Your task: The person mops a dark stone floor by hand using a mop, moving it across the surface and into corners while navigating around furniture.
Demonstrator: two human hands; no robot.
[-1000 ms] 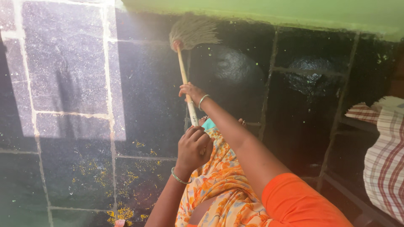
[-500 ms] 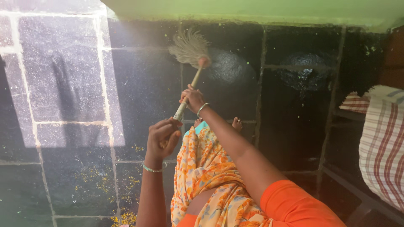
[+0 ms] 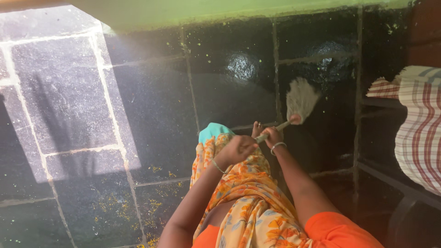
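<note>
Gripping a short mop (image 3: 294, 110) with both hands, the person holds its pale wooden handle slanted upward to the right, just right of the frame's centre. The right hand (image 3: 274, 136) is wrapped shut around the handle nearer the head, a thin bangle on its wrist; the left hand (image 3: 238, 149) is curled closed just below and to the left of it, seemingly over the handle's lower end, though the end itself is hidden, and it too wears a bangle at the wrist. The mop head, a fan of pale stringy fibres bound with a reddish collar, lies on the dark floor (image 3: 151, 105) in the upper right of centre, over a grout line between two tiles. Around and above it the black stone tiles shine wet, with bright glints at upper centre and upper right. A bare foot (image 3: 257, 128) shows just left of the hands, beside a teal fold of cloth. Below the hands hangs an orange and cream flowered garment (image 3: 243, 202), and an orange sleeve (image 3: 335, 229) fills the lower right of centre. Yellow specks are scattered over the tiles at lower left, and a slanted patch of sunlight crosses the left of the frame. A green wall base (image 3: 229, 11) runs along the top edge. At the right edge a red and white checked cloth (image 3: 420, 128) lies on a dark frame.
</note>
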